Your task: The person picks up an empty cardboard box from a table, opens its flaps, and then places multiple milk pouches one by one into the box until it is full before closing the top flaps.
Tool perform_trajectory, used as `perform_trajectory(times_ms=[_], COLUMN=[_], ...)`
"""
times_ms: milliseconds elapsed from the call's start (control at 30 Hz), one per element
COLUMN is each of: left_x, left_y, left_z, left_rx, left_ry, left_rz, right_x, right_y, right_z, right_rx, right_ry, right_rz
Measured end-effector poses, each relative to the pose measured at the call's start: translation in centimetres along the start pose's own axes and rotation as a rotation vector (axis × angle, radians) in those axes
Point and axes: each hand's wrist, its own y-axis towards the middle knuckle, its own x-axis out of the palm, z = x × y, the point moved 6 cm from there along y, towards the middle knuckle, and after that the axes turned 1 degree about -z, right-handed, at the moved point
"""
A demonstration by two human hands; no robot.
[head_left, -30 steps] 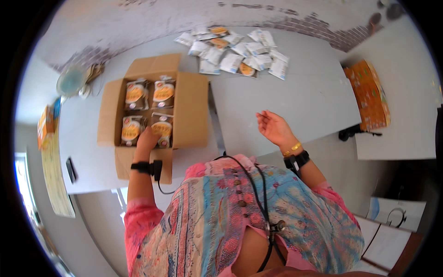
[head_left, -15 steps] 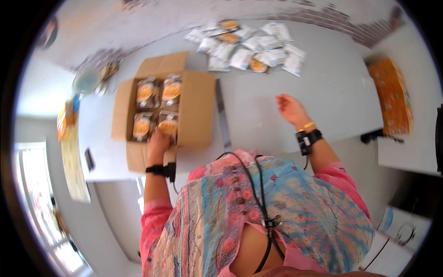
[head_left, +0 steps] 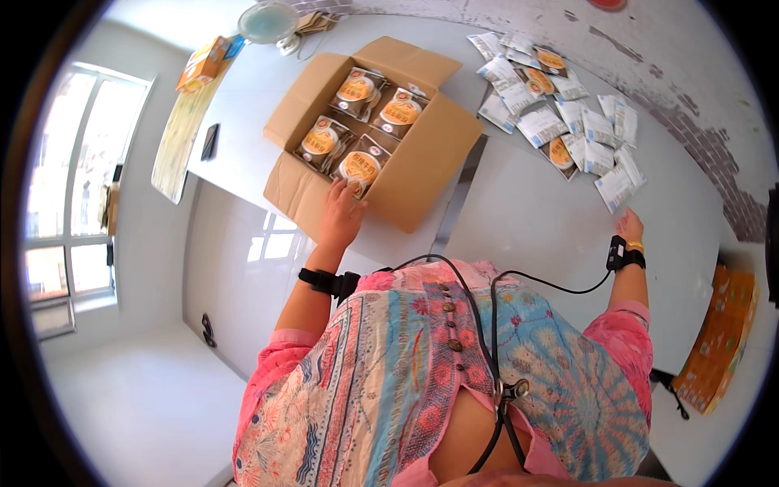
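Note:
An open cardboard box (head_left: 430, 174) on the table holds brown packets with round orange-and-white labels, standing in a two-by-two arrangement. My left hand (head_left: 344, 213) is at the box's near edge, its fingers stretched against the bottom of the nearest packet (head_left: 360, 165) and a little apart. Far to the right, my right hand (head_left: 630, 226) reaches up to the near corner of a white packet (head_left: 614, 191) at the edge of a loose pile. Its fingers look extended; whether they touch the packet is hard to make out.
More white and brown packets (head_left: 542, 126) lie toward the wall. A flat strip (head_left: 459, 195) runs beside the box. A phone-like dark object (head_left: 210, 141), a pale round dish on a stand (head_left: 268, 23) and an orange carton (head_left: 718, 341) are around the table. A cable crosses from my right wrist.
The view has swung, shifting box and pile. My left hand has drawn back from inside the box to its near edge. My right hand has moved out to the pile's nearest packet.

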Motion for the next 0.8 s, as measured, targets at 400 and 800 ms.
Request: perform_trajectory(times_ms=[400, 800], left_x=[0.1, -0.3], left_y=[-0.6, 0.6], left_z=[4.0, 6.5], left_rx=[-0.149, -0.049], left_ry=[-0.015, -0.068], left_rz=[-0.107, -0.133], right_x=[4.6, 6.0], right_y=[3.7, 1.5], right_z=[-2.2, -1.0], right_rx=[-0.043, 0.123], right_ry=[-0.355, 0.08], right_rz=[-0.045, -0.252])
